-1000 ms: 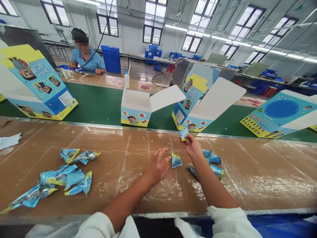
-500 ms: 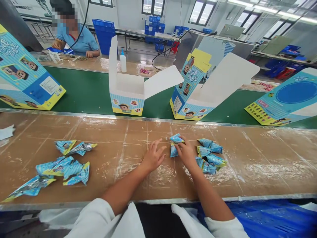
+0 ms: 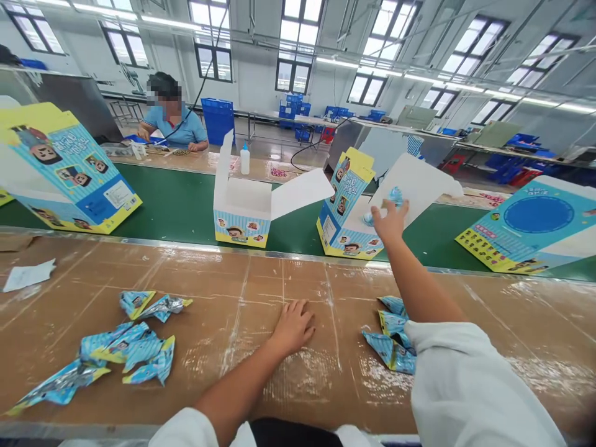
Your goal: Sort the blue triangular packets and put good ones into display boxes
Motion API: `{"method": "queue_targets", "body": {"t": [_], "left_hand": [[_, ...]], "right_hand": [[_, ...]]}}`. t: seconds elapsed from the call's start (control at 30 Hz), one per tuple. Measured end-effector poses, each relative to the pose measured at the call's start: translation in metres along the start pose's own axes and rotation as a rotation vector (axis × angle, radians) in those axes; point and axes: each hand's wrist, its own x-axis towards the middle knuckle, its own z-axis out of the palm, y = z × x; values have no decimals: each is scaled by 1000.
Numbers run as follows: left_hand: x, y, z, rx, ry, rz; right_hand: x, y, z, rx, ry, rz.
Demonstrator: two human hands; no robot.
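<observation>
My right hand (image 3: 392, 222) reaches over an open printed carton (image 3: 347, 239), its fingers spread. One small blue packet (image 3: 395, 196) shows just beyond the fingertips, in front of the carton's white flap. Another blue packet (image 3: 368, 218) is beside the thumb at the carton's opening. Whether either still touches the fingers is hard to see. My left hand (image 3: 293, 327) rests on the brown tabletop with fingers loosely spread and nothing in it. Below my right forearm lies a small group of blue and yellow packets (image 3: 388, 347), partly hidden by the sleeve.
More packets (image 3: 123, 341) lie in a loose pile at the left. Other cartons stand on the green belt (image 3: 181, 211): an open one (image 3: 242, 228), a left one (image 3: 100, 198) and a right one (image 3: 516, 226). A person (image 3: 174, 127) sits across the belt, near a white bottle (image 3: 244, 160).
My right hand has moved from the table up and forward to the carton, with two packets. My left hand stays on the table. The view has tilted upward.
</observation>
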Motion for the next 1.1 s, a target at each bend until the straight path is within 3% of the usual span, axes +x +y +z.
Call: {"method": "queue_targets", "body": {"t": [0.1,0.2,0.27,0.4,0.67,0.9,1.03,1.1], "left_hand": [[-1,-1,3,8,30,16],[-1,-2,4,10,37,19],[-2,-2,1,13,28,16],[-4,-3,-8,33,-4,29],[-5,-8,-19,65,-67,26],[-8,-11,-23,80,-73,39],[-9,-12,-23,91,-74,43],[-9,-12,-23,94,-78,42]], "right_hand": [[-40,-8,15,-40,-36,-31],[-116,-21,16,-73,-5,-236],[-169,-31,9,-99,-61,-325],[-235,-44,-12,-147,-175,-275],[-228,11,-56,-335,82,164],[-220,16,-89,-174,194,129],[-217,33,-110,-122,288,278],[-219,46,-116,-157,210,355]]}}
